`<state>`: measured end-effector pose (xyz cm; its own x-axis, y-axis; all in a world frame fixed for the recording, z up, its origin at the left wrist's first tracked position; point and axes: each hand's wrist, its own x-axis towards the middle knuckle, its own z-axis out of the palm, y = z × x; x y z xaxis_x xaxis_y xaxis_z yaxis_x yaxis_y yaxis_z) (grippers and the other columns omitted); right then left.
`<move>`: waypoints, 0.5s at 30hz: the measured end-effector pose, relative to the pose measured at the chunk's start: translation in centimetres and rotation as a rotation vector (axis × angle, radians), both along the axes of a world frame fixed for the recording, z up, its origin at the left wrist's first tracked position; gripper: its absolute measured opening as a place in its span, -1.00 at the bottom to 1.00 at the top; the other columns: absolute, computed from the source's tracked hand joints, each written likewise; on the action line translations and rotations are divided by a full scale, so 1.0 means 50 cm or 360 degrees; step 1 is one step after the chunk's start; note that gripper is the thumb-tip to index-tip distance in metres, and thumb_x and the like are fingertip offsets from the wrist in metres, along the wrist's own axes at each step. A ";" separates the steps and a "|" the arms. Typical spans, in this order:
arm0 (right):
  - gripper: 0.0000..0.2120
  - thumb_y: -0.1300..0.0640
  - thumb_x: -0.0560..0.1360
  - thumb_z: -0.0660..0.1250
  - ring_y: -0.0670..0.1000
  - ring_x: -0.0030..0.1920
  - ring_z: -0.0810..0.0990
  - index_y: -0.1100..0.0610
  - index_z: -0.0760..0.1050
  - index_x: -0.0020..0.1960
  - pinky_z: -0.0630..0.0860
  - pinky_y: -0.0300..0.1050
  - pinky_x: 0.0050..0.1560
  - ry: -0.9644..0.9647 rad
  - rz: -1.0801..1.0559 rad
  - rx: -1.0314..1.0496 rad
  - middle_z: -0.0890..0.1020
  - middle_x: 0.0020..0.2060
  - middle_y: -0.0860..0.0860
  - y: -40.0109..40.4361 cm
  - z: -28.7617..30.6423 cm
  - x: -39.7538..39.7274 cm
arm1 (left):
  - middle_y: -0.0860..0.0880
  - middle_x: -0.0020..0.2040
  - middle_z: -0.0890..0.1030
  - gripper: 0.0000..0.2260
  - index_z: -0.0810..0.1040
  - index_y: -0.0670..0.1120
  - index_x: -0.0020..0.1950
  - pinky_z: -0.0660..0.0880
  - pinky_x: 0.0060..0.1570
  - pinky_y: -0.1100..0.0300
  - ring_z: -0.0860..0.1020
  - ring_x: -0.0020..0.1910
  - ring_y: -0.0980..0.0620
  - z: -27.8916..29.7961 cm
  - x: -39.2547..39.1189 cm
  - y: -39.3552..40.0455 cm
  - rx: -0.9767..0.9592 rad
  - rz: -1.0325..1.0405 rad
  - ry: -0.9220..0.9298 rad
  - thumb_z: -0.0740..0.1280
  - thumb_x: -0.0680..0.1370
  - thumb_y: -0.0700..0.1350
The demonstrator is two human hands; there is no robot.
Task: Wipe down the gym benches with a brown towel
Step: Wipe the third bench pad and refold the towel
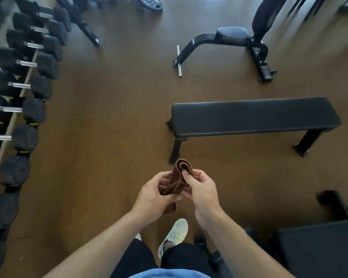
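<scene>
A folded brown towel (178, 178) is held in front of me above the floor. My left hand (155, 197) grips its lower part, with an end hanging below the palm. My right hand (201, 189) pinches the upper fold from the right. A flat black bench (253, 116) stands crosswise just beyond my hands, to the right. Farther back stands an adjustable black bench (233, 35) with a raised backrest (269, 13). Neither hand touches a bench.
A rack of black dumbbells (22, 91) runs along the left side. Brown floor (109, 117) lies between the rack and the benches. Another black padded piece (321, 249) sits at the bottom right. My white shoe (175, 233) is below my hands. A weight plate (150, 3) lies far back.
</scene>
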<state>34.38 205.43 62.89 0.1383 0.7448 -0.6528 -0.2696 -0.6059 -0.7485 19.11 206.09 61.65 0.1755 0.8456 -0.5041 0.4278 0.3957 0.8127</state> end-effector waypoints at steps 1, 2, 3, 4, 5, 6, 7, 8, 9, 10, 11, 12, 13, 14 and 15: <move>-0.84 0.07 0.63 0.41 0.01 0.04 0.77 0.11 0.64 0.15 0.67 0.03 0.19 0.0027 -0.0078 0.0001 0.78 -0.05 0.02 0.015 0.009 0.007 | 0.17 0.01 0.73 -0.59 0.60 0.18 0.25 0.63 0.15 0.13 0.68 0.05 0.16 0.000 0.006 0.019 0.0010 0.0031 -0.0035 0.60 0.44 -0.03; -0.83 0.07 0.62 0.42 0.00 0.02 0.77 0.11 0.63 0.16 0.69 -0.02 0.13 0.0050 -0.0140 0.0004 0.78 -0.06 0.02 0.030 0.017 0.015 | 0.17 -0.02 0.74 -0.64 0.64 0.15 0.20 0.64 0.12 0.14 0.69 0.02 0.16 0.001 0.012 0.038 0.0025 0.0054 -0.0060 0.60 0.45 -0.05; -0.82 0.07 0.61 0.42 0.00 0.00 0.78 0.11 0.63 0.17 0.69 -0.06 0.05 0.0076 -0.0196 0.0007 0.79 -0.05 0.02 0.044 0.022 0.022 | 0.18 -0.04 0.74 -0.68 0.66 0.13 0.17 0.64 0.08 0.19 0.70 0.01 0.17 0.003 0.018 0.056 0.0047 0.0070 -0.0091 0.60 0.45 -0.06; -0.81 0.06 0.60 0.43 0.01 -0.01 0.78 0.10 0.62 0.18 0.69 -0.08 -0.02 0.0099 -0.0255 0.0006 0.79 -0.05 0.03 0.059 0.026 0.031 | 0.18 -0.04 0.74 -0.70 0.68 0.11 0.15 0.64 0.04 0.24 0.70 0.01 0.18 0.003 0.026 0.071 0.0052 0.0077 -0.0113 0.60 0.45 -0.07; -0.80 0.06 0.59 0.44 0.03 -0.01 0.79 0.09 0.63 0.18 0.70 -0.06 -0.04 0.0128 -0.0322 0.0003 0.79 -0.04 0.03 0.074 0.030 0.038 | 0.17 -0.04 0.75 -0.72 0.69 0.10 0.14 0.64 0.00 0.26 0.70 0.01 0.16 0.002 0.034 0.086 0.0035 0.0082 -0.0147 0.59 0.46 -0.08; -0.78 0.04 0.57 0.46 0.06 0.00 0.78 0.08 0.64 0.18 0.71 0.01 0.00 0.0150 -0.0389 -0.0001 0.79 -0.03 0.04 0.091 0.035 0.047 | 0.13 -0.03 0.75 -0.75 0.71 0.07 0.13 0.65 -0.02 0.25 0.71 0.02 0.13 0.000 0.042 0.102 -0.0009 0.0092 -0.0194 0.58 0.48 -0.11; -0.77 0.04 0.55 0.47 0.09 0.02 0.78 0.08 0.65 0.18 0.70 0.07 0.05 0.0158 -0.0452 -0.0009 0.79 -0.02 0.04 0.109 0.038 0.058 | 0.09 -0.04 0.76 -0.81 0.73 0.04 0.10 0.66 -0.03 0.23 0.72 0.02 0.07 -0.004 0.050 0.117 -0.0071 0.0111 -0.0256 0.55 0.51 -0.14; -0.77 0.04 0.54 0.48 0.10 0.03 0.78 0.08 0.66 0.17 0.70 0.11 0.09 0.0157 -0.0494 -0.0013 0.78 -0.02 0.05 0.128 0.040 0.070 | 0.04 -0.05 0.77 -0.86 0.75 0.01 0.07 0.67 -0.01 0.17 0.73 0.01 0.02 -0.007 0.056 0.133 -0.0128 0.0136 -0.0304 0.51 0.54 -0.14; -0.78 0.06 0.54 0.48 0.11 0.05 0.77 0.08 0.67 0.17 0.69 0.11 0.12 0.0159 -0.0501 -0.0005 0.78 -0.01 0.05 0.148 0.043 0.081 | 0.02 -0.06 0.77 -0.89 0.76 0.00 0.07 0.68 0.03 0.10 0.73 0.01 -0.01 -0.010 0.061 0.150 -0.0161 0.0171 -0.0328 0.48 0.57 -0.13; -0.78 0.09 0.54 0.48 0.12 0.07 0.76 0.09 0.68 0.17 0.69 0.09 0.14 0.0162 -0.0472 0.0008 0.78 0.00 0.06 0.168 0.045 0.093 | 0.03 -0.05 0.76 -0.89 0.76 0.01 0.07 0.68 0.07 0.03 0.72 0.02 -0.01 -0.014 0.064 0.170 -0.0178 0.0216 -0.0327 0.46 0.58 -0.09; -0.79 0.12 0.54 0.47 0.12 0.10 0.75 0.10 0.69 0.17 0.69 0.07 0.13 0.0167 -0.0423 0.0012 0.78 0.02 0.07 0.189 0.045 0.104 | 0.05 -0.05 0.76 -0.88 0.75 0.03 0.08 0.68 0.08 0.00 0.72 0.03 -0.01 -0.016 0.065 0.192 -0.0181 0.0267 -0.0310 0.45 0.59 -0.03; -0.79 0.15 0.56 0.45 0.12 0.10 0.74 0.11 0.70 0.18 0.69 0.03 0.09 0.0169 -0.0381 0.0006 0.77 0.03 0.08 0.211 0.043 0.115 | 0.07 -0.05 0.76 -0.85 0.75 0.04 0.08 0.68 0.08 0.01 0.71 0.03 0.01 -0.017 0.065 0.218 -0.0170 0.0319 -0.0287 0.43 0.59 0.03; -0.80 0.19 0.57 0.44 0.10 0.09 0.75 0.13 0.70 0.18 0.68 -0.01 0.03 0.0174 -0.0363 -0.0003 0.77 0.03 0.10 0.234 0.040 0.125 | 0.08 -0.06 0.75 -0.83 0.74 0.04 0.08 0.68 0.07 0.04 0.70 0.03 0.02 -0.017 0.066 0.245 -0.0149 0.0377 -0.0264 0.42 0.60 0.07; -0.80 0.23 0.58 0.42 0.08 0.06 0.76 0.14 0.70 0.19 0.67 -0.07 -0.04 0.0169 -0.0368 -0.0007 0.77 0.02 0.10 0.258 0.036 0.133 | 0.08 -0.06 0.75 -0.80 0.74 0.03 0.08 0.67 0.04 0.07 0.69 0.01 0.03 -0.016 0.067 0.275 -0.0126 0.0437 -0.0232 0.40 0.60 0.09; -0.81 0.26 0.59 0.42 0.04 0.00 0.76 0.15 0.70 0.18 0.65 -0.14 -0.11 0.0133 -0.0388 -0.0015 0.78 -0.01 0.10 0.282 0.031 0.137 | 0.06 -0.07 0.75 -0.79 0.74 0.02 0.07 0.66 0.00 0.11 0.69 0.00 0.03 -0.015 0.068 0.306 -0.0113 0.0488 -0.0194 0.40 0.60 0.10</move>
<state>41.24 219.54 64.45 0.2583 0.6901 -0.6761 -0.4691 -0.5222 -0.7122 22.51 221.38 60.91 -0.0187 0.8319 -0.5546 0.1814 0.5483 0.8164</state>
